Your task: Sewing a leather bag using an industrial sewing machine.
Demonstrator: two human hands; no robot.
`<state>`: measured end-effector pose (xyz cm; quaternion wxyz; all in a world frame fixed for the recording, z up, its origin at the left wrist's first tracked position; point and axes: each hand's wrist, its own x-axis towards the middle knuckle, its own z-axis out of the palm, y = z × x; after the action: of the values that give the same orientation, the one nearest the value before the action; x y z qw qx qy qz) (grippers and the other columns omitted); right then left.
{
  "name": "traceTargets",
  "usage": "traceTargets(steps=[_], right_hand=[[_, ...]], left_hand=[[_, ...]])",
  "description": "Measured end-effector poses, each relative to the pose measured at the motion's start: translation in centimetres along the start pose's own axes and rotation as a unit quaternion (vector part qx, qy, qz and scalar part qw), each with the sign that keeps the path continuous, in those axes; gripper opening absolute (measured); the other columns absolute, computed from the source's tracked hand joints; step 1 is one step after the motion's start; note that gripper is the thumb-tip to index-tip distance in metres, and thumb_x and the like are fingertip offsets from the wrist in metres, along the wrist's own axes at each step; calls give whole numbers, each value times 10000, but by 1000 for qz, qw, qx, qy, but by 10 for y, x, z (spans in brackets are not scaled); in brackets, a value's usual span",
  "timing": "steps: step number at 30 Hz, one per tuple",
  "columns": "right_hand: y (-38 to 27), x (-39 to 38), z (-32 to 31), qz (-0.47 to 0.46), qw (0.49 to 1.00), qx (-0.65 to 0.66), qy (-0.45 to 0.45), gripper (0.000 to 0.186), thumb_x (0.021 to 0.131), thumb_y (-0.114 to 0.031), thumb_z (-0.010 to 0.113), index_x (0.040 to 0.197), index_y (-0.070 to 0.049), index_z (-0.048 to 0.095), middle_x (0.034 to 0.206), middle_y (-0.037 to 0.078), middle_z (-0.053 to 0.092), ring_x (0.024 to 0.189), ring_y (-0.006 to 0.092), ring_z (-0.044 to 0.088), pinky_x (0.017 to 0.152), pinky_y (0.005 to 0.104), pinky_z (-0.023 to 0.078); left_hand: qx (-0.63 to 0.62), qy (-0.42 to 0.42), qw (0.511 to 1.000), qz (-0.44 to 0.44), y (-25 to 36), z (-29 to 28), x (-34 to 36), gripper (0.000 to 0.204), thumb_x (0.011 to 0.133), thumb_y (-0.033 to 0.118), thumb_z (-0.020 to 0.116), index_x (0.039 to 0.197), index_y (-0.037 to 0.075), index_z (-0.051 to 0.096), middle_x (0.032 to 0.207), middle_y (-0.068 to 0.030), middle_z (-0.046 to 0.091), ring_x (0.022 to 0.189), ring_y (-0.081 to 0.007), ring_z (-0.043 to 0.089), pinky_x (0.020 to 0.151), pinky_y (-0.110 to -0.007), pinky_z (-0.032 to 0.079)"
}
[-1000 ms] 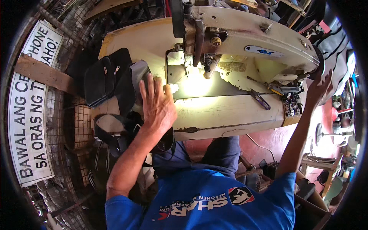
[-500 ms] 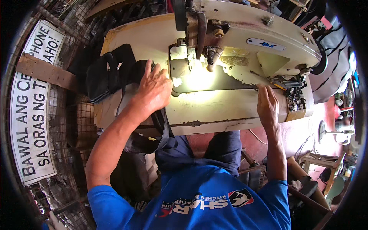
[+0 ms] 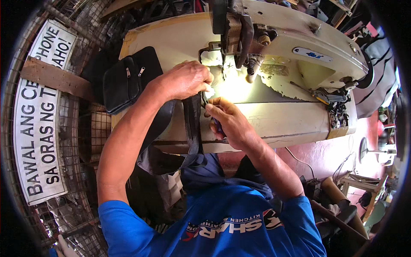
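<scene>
My left hand (image 3: 188,79) is closed, gripping the upper end of a black strap (image 3: 192,124) just left of the machine's needle area. The strap hangs over the front edge of the sewing table in a loop toward my lap. My right hand (image 3: 229,120) is wrapped round a small pair of scissors (image 3: 218,127) with a dark handle. Their metal tips meet the strap's edge right below my left fingers; my hands partly hide them. A black zippered bag (image 3: 124,81) lies left of my left hand.
The pale sewing machine (image 3: 308,32) stands over the worn table (image 3: 274,122), its lamp glaring near the needle. Small tools (image 3: 327,96) and bobbin parts (image 3: 340,120) sit at the right end. A wire grille (image 3: 96,132) with a sign (image 3: 40,111) borders the left.
My right hand has come from the table's right side to the strap, now with scissors in it. My left hand has moved right and closed on the strap. The view has shifted slightly.
</scene>
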<state>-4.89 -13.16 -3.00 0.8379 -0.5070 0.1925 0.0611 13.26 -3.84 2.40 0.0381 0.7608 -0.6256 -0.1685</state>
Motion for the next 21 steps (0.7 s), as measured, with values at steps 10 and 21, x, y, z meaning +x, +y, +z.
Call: traceTargets(steps=[10,21], right_hand=[[-6,22,14,26,994,109,16,164,1037,-271,542,1042,-107,549,779,-21,500,560,76,473,424,226,314],[8,38,3,-3,987,163,19,166,1046,-266,516,1105,-116,555,708,-37,435,553,62,395,439,213,292]], left_hand=[[-45,29,999,-4,2,-7,1,197,914,183,600,975,13,676,953,-183,639,953,-360,635,877,-459,482],[-29,20,999,15,-10,-1,17,209,914,183,590,967,-7,661,856,-238,669,866,-392,671,850,-488,498]])
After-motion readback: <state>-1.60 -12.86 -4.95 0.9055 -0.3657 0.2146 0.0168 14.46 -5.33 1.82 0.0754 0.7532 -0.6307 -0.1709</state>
